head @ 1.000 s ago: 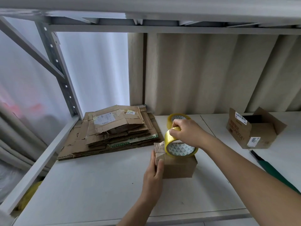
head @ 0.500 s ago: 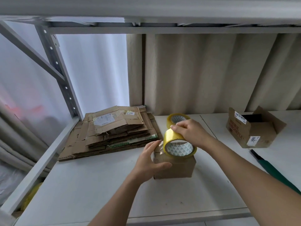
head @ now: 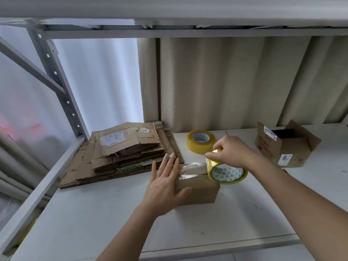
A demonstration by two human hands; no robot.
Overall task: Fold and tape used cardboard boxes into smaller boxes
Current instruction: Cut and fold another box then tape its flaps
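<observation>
A white counter carries everything, set inside a grey metal rack with a shelf overhead and pale curtains behind. At its back left lies the largest item, a stack of flattened cardboard boxes, worn and creased, with shipping labels on the top sheet. At the far right stands an open cardboard box, flaps up, with a barcode sticker on one flap and a white label on its near side.

Near the middle of the counter sits the small brown box being taped, closed on top. A strip of clear tape runs across its top from its left edge to the roll. The left hand lies flat and spread over the box's left end, fingers straight, the thumb against the near side, the fingertips reaching past the far edge toward the cardboard stack. The right hand grips the yellow tape roll from above, fingers curled round its rim, holding it tilted at the box's right top edge, where it touches the cardboard. Its core shows a triangle pattern.

A second tape roll lies flat on the counter behind the box, apart from both hands, between the stack and the open box.
</observation>
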